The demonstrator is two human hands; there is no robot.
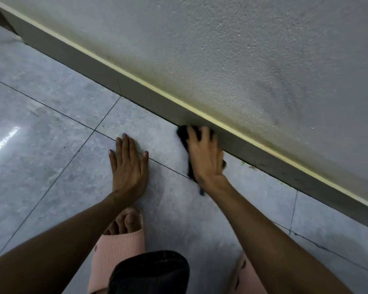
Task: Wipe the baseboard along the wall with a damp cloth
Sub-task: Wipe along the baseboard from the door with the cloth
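Head view — cloth under right hand.

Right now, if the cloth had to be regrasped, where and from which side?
Probably take the cloth at its loose tail trailing on the floor beside the wrist of the right hand, coming from the open floor side. Its upper part is pressed against the baseboard under the fingers, and the wall blocks the far side.

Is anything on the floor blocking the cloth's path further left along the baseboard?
Nothing visible does. The right hand presses the black cloth against the baseboard, and the strip ahead looks bare. The left hand lies flat on the floor, clear of the wall.
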